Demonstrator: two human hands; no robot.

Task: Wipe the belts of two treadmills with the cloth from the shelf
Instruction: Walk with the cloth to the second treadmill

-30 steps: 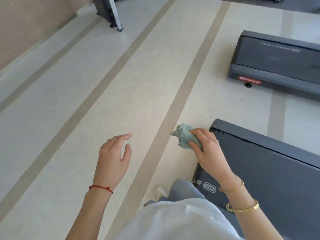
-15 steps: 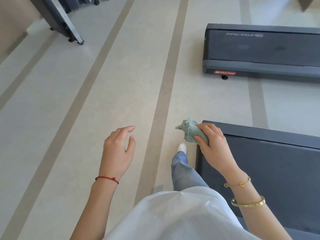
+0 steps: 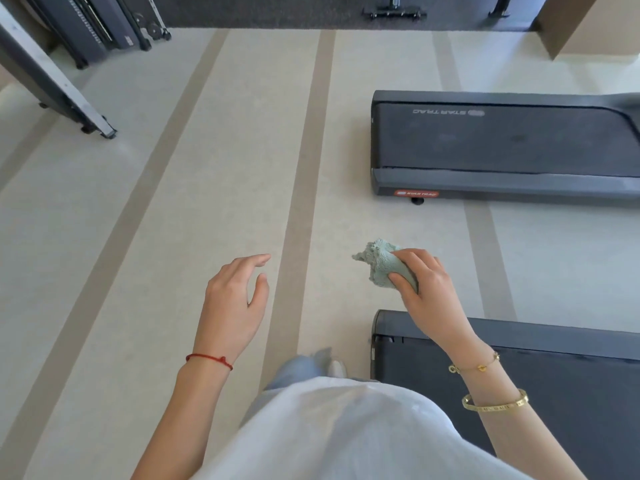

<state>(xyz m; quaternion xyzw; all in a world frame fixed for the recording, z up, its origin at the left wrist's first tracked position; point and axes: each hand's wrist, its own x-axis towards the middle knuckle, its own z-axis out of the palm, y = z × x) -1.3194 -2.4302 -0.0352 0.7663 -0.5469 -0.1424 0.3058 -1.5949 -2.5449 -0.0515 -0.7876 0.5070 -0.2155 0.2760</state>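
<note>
Right hand: my right hand is gripping the bunched green cloth above the floor.
Left hand: my left hand is hanging loose-fingered, holding nothing.
Near treadmill: its belt is lying just beneath my right wrist.
Far treadmill: it is lying well apart, ahead.
Risk: a balled cloth is likely wiping only a narrow strip, missing belt edges.

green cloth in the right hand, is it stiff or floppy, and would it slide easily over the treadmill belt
Probably floppy: the cloth bunches into a wad in the right hand, with a limp corner poking out. It looks light, held by fingertips alone. Its fuzzy pile would likely drag rather than slip on the belt.
</note>
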